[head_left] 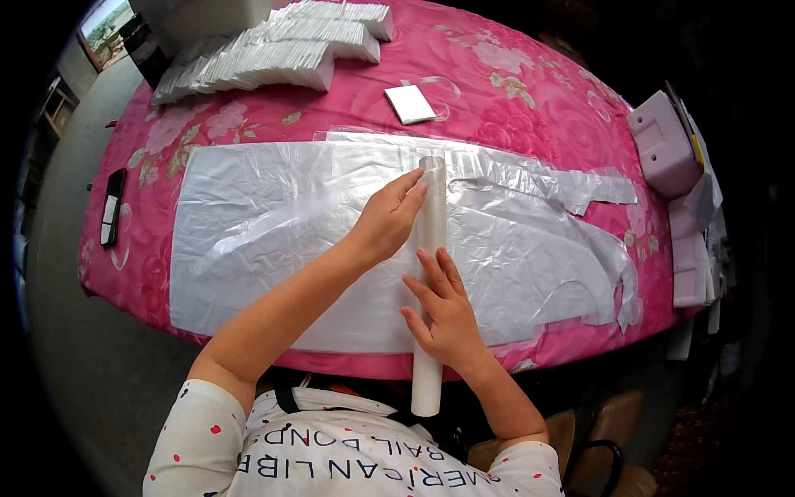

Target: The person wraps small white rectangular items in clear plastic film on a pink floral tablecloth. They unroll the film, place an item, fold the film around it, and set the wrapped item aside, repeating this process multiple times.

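A long pale tube (426, 385) lies lengthwise across a stack of thin, white translucent plastic bags (248, 215). Its far half looks glossy and see-through, and its near end juts past the table edge toward my body. My left hand (389, 215) rests against the left side of the tube near its far end, fingers stretched forward. Lower down, my right hand (443, 311) lies over the tube with fingers spread. Neither hand wraps round it. The bags lie flattened, with long handle strips (604, 188) reaching to the right.
A pink floral cloth covers the table (530, 124). Folded white packets (273, 54) stand in rows at the far left; one white packet (410, 104) lies apart. A black phone (113, 207) is at the left edge. Pale plastic bins (662, 145) stand along the right edge.
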Motion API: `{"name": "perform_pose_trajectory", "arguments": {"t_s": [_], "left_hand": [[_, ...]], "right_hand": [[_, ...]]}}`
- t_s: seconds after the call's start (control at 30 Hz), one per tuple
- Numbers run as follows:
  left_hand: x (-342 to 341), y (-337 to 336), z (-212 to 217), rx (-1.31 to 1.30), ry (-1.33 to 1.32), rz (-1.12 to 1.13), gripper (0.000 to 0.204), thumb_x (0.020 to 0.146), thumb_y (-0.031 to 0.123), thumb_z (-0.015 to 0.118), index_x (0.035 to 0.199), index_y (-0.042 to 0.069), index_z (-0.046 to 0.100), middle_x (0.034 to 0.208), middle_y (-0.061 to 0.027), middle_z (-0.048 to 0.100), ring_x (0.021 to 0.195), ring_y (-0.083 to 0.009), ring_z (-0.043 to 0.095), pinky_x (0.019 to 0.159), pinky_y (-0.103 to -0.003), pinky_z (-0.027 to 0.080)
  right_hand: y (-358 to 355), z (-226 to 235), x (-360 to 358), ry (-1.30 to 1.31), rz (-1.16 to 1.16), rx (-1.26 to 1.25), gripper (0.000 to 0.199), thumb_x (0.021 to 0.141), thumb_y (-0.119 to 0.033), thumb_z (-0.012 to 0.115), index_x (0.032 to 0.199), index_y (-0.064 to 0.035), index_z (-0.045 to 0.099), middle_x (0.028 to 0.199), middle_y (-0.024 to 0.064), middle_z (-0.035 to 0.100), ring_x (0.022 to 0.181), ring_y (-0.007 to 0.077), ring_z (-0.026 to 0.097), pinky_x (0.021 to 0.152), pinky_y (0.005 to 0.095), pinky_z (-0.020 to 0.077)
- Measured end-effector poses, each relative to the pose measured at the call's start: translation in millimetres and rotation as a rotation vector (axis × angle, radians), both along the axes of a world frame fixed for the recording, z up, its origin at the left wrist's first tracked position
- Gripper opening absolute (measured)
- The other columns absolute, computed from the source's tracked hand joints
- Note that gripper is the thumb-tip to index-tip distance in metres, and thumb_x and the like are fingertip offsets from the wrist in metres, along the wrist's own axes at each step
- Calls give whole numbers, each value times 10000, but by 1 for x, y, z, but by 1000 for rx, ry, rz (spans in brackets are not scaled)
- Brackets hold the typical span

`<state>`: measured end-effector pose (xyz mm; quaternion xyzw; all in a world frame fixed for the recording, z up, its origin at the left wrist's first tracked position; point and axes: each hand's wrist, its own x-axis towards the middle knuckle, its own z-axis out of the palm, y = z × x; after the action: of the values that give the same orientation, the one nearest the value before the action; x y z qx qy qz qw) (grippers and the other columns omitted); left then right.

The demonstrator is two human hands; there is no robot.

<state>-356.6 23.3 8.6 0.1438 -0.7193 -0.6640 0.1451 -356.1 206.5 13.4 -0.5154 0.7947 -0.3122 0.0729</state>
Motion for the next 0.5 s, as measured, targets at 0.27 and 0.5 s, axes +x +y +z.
{"name": "perform_pose_trajectory", "arguments": {"t_s": [0.27, 0.5], "left_hand": [[-18, -4, 4, 976, -93, 113, 633, 956, 386, 296, 1371, -80, 186, 1406, -175, 286, 1336, -230, 234, 1102, -336, 161], [11, -14, 6, 893, -55, 208, 417, 945, 244, 384, 1221, -68, 397, 1245, -189, 466, 1151, -231, 472, 972, -348, 392]], "right_hand": [[4, 1, -3, -16, 1, -9, 370, 760, -174, 628, 1099, -30, 600, 1406, 135, 341, 1343, 339, 214, 1046, 413, 261], [-2, 8, 5, 24, 40, 106, 444, 757, -246, 634, 1146, -42, 570, 1398, 140, 349, 1359, 334, 159, 1067, 491, 147]]}}
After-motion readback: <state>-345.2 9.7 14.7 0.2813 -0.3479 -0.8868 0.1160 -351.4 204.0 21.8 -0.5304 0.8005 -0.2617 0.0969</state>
